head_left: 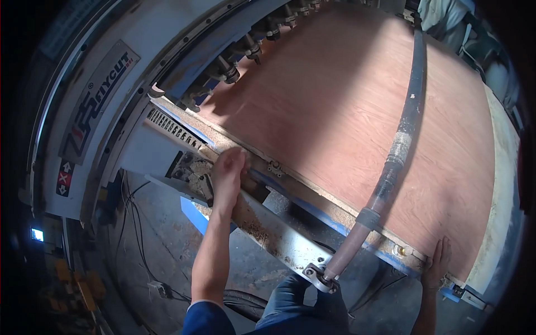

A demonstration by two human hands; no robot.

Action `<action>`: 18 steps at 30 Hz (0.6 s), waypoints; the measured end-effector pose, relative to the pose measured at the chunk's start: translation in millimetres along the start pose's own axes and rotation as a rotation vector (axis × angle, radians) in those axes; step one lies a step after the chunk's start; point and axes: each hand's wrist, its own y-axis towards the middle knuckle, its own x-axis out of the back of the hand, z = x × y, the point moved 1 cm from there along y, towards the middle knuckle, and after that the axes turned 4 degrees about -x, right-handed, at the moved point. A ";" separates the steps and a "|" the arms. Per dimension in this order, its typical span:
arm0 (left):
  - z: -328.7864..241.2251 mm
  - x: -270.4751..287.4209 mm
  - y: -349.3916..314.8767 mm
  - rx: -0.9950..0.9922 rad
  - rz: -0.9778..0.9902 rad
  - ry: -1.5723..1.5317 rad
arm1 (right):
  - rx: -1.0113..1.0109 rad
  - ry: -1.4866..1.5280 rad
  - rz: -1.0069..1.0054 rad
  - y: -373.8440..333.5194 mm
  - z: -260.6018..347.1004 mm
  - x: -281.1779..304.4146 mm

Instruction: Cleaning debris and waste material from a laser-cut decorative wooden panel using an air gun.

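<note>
Resting on the plywood sheet (mid approx 2 o'clock), R hand sits at 4 o'clock; can't tell if clamped. L hand, 9 o'clock, curled, on what's unclear. From here, I'd press flat & even.

Smooth matt wood sheet, scuffed plastic-looking hose, dusty metal rail, matt cloth trousers

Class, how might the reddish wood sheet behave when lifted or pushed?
The wood sheet probably moves as one stiff piece, since it looks flat and unbroken. Its broad spread suggests an awkward, heavy lift. Lying flat, it seems unlikely to roll.
</note>
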 end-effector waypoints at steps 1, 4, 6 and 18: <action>5.2 4.9 34.5 0.036 -0.088 0.034 | -0.009 0.051 0.032 2.9 8.1 3.1; 13.4 -16.3 105.2 0.117 -0.229 -0.163 | -0.057 0.256 0.087 10.2 11.2 17.8; 18.5 -29.8 136.5 0.151 -0.250 -0.143 | -0.188 0.463 0.095 12.9 9.4 24.5; 49.9 -67.6 212.1 -0.126 -0.237 -0.831 | -0.492 0.437 -0.122 39.9 14.4 -10.9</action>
